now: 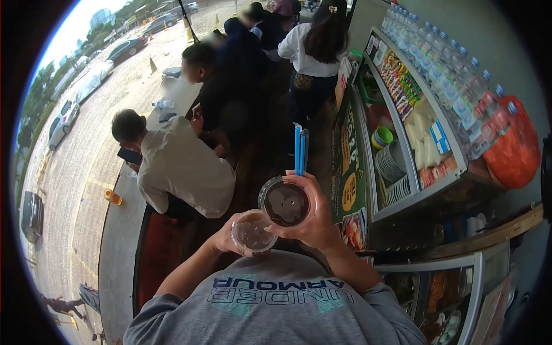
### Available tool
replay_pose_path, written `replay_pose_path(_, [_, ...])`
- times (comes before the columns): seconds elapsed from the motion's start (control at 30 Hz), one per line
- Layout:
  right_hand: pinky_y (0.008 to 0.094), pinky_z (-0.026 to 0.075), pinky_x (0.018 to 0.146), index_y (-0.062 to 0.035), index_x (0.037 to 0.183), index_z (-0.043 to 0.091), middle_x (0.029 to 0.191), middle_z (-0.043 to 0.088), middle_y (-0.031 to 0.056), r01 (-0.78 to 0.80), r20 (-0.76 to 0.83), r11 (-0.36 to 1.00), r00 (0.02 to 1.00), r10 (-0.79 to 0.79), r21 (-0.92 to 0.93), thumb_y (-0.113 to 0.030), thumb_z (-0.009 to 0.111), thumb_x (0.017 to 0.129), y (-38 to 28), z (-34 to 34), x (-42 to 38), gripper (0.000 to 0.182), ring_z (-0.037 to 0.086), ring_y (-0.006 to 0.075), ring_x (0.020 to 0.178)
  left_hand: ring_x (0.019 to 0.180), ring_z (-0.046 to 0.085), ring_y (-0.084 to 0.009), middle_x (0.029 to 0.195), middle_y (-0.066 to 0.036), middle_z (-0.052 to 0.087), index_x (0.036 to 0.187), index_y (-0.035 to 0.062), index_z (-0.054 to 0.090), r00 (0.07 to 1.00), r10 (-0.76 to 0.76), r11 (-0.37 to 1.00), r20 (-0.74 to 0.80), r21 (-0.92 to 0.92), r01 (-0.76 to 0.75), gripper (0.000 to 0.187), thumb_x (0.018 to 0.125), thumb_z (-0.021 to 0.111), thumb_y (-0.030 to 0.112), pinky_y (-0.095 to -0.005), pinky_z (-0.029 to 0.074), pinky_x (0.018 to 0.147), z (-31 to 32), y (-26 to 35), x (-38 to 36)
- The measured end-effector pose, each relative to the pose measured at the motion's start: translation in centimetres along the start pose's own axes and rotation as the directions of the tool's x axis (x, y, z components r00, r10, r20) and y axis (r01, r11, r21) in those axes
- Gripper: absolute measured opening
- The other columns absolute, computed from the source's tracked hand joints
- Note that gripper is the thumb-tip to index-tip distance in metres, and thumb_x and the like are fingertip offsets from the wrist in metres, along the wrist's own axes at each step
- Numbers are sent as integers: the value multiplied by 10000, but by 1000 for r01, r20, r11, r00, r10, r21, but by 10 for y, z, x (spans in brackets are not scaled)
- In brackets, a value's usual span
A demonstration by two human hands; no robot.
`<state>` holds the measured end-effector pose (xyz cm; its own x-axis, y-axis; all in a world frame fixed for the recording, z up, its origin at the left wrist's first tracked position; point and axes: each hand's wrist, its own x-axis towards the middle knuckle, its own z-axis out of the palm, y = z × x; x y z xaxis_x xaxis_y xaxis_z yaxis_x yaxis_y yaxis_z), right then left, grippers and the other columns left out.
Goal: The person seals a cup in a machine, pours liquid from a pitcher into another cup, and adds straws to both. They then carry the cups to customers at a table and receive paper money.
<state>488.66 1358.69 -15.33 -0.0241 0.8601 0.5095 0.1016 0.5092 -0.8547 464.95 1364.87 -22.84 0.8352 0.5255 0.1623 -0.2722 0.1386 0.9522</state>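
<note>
In front of my chest, my right hand (319,218) is closed around a clear plastic cup of dark brown drink (285,204). Two blue straws (301,150) stick up past that hand's fingers, apparently pinned against the cup. My left hand (226,234) grips a second clear plastic cup with a paler drink and what looks like ice (253,232). The two cups are close together, the paler one lower and to the left, with its rim by my right thumb. The undersides of both cups are hidden.
A glass display case (397,144) with plates and packets stands on the right, water bottles (445,69) on top. A seated person in a beige shirt (184,164) and others line the counter (118,247) on the left. Someone in a white top (310,54) stands ahead.
</note>
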Motion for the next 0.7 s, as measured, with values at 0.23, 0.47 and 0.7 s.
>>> replay_pose_path(0.23, [403,455,1124,23,1379,471,1387,459,152,32,-82,999,996,-33,-13,-126,999,596,109,-89,155,957,551,265,1281,1140,630,-185,1252,-85,659,1379,-5,549,999,-46,999,11,-21,46,979,553,1001,264,-354,483,1036,-101,0,183])
replay_pose_path(0.47, [406,464,1115,24,1363,467,1377,461,156,79,-66,997,995,-80,-17,-136,997,602,222,-204,322,940,561,270,1262,1150,624,-180,1268,-81,650,1375,0,554,998,33,999,-60,28,-31,984,537,1000,258,-353,485,1036,-197,-16,385])
replay_pose_path(0.7, [396,472,1101,25,1376,478,1421,438,160,86,75,996,993,-86,-4,-192,1014,579,315,-301,481,985,547,254,1271,1140,632,-179,1257,-85,662,1374,9,563,976,78,996,-204,-22,-84,970,541,1001,243,-347,491,1028,-270,-19,547])
